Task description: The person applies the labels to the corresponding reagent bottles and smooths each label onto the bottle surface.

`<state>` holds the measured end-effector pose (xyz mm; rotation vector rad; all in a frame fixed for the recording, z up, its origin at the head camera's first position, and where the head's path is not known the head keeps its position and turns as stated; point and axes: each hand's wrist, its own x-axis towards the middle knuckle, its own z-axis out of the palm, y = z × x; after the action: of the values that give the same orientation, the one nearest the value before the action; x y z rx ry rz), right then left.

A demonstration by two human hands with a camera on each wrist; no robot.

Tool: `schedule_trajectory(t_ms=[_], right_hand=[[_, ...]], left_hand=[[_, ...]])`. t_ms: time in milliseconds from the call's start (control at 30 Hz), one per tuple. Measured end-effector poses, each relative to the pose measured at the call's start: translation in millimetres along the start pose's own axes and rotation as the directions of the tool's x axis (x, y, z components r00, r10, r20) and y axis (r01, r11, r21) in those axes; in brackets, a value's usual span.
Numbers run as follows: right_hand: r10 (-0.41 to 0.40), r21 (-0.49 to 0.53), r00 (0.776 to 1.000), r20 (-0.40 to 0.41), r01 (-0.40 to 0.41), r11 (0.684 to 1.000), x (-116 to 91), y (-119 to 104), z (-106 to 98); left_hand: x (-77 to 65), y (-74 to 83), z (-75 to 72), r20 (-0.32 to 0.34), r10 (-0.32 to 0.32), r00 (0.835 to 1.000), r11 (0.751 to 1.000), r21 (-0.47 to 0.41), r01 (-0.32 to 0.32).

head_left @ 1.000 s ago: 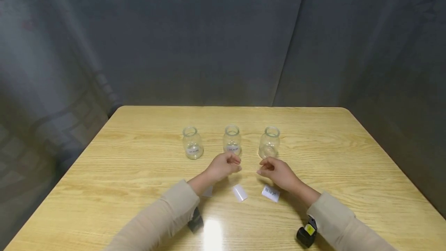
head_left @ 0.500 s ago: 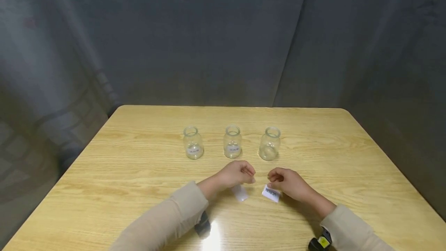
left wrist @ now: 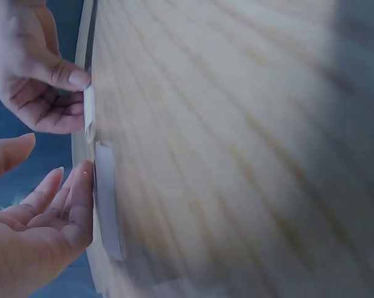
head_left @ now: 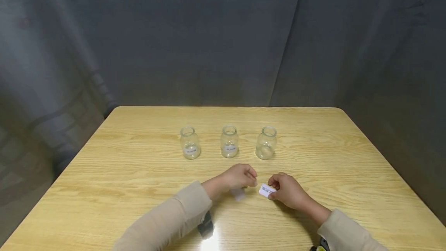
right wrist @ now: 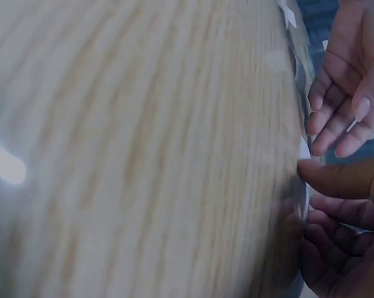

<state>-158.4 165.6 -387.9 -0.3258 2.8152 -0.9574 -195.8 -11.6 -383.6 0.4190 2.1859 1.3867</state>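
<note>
My right hand pinches a small white label with dark printed lettering, thumb on one face and fingers behind. In the left wrist view that label shows nearly edge-on at the fingertips. My left hand hovers just to its left, thumb apart from loosely bent fingers, holding nothing. Beneath it lies a second white slip, partly covered by the hand. Behind the hands stand three glass jars without lids: the left jar and middle jar carry white labels; the right jar shows plain glass.
The wooden table extends to both sides, with a dark grey curtain hanging behind its far edge. A black wrist device sits under the left sleeve, and another is partly visible at the right sleeve.
Both hands have come back from the jars toward the slips. The right hand has taken hold of the printed label; the left has shifted right and nearer, over the other slip.
</note>
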Motion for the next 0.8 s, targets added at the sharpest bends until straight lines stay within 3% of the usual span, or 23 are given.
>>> schedule_trajectory(t_ms=[167, 500, 667, 800], right_hand=[[0.013, 0.002, 0.999, -0.035, -0.013, 1.0, 1.8, -2.5, 5.0], [0.015, 0.007, 0.999, -0.03, -0.015, 1.0, 5.8, -1.8, 6.4], [0.021, 0.026, 0.999, -0.031, -0.021, 0.999, 7.6, -1.6, 6.9], [0.008, 0.038, 1.0, -0.027, -0.007, 0.999, 8.4, 0.2, 4.9]], left_hand=[[1.9, 0.1, 4.8, 0.006, -0.014, 1.0, 1.0, -0.015, 0.014], [7.1, 6.0, 14.4, -0.041, -0.065, 0.997, 0.985, -0.163, 0.057], [9.8, 6.6, 17.0, -0.066, -0.112, 0.991, 0.965, -0.245, 0.093], [12.6, 6.6, 19.7, -0.065, -0.087, 0.994, 0.974, -0.213, 0.071]])
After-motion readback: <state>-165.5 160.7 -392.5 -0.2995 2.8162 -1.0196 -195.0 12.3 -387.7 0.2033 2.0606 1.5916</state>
